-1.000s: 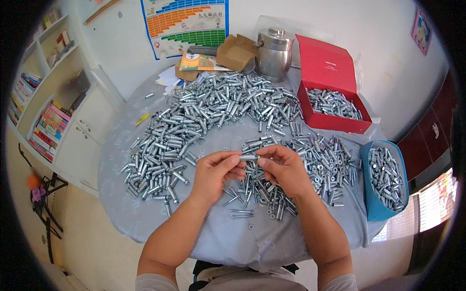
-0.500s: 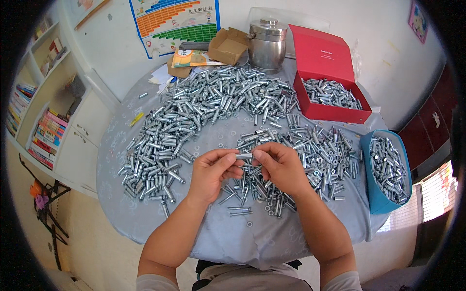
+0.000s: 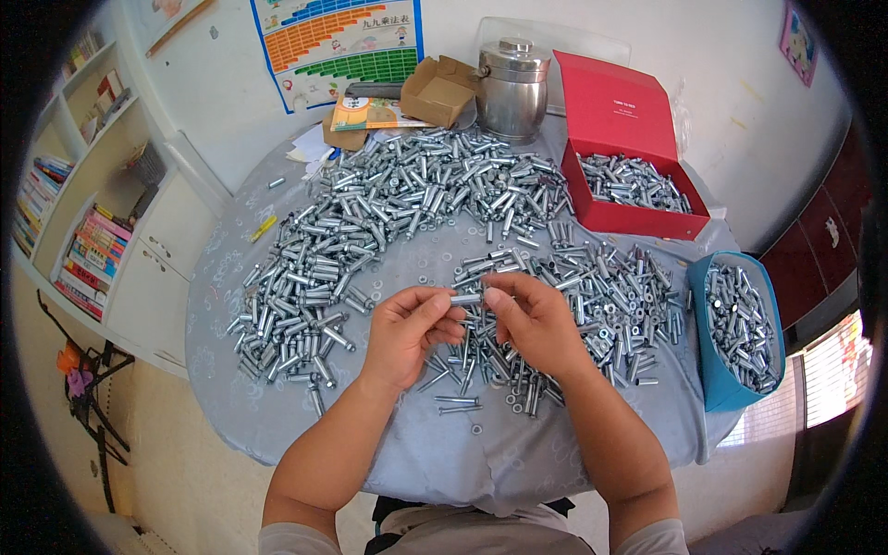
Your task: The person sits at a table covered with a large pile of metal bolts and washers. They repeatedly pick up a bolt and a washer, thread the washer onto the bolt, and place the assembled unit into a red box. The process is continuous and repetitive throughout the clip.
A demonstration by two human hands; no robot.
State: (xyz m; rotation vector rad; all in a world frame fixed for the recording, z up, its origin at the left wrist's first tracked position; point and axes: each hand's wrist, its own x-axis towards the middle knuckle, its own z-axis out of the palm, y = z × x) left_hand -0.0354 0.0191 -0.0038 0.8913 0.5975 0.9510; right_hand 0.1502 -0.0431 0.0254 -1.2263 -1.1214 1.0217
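Note:
Between my two hands, over the middle of the table, lies a short silvery expansion bolt (image 3: 466,299), held roughly level. My left hand (image 3: 407,335) pinches its left end between thumb and fingers. At the other end, the thumb and fingers of my right hand (image 3: 538,322) close on the same bolt and hide its tip. Just beyond and under my right hand spreads a pile of loose metal sleeves, bolts and nuts (image 3: 638,319). A larger heap of expansion bolts (image 3: 314,268) curves around the far and left side of the table.
At the back right stands an open red box (image 3: 638,222) filled with metal parts. A blue bin (image 3: 735,393), also full, sits at the right edge. Behind the heap are a steel pot (image 3: 511,92) and a cardboard box (image 3: 439,92). A yellow marker (image 3: 264,228) lies at left.
Both hands keep their grip on the expansion bolt, almost unmoved. The whole view has shifted very slightly.

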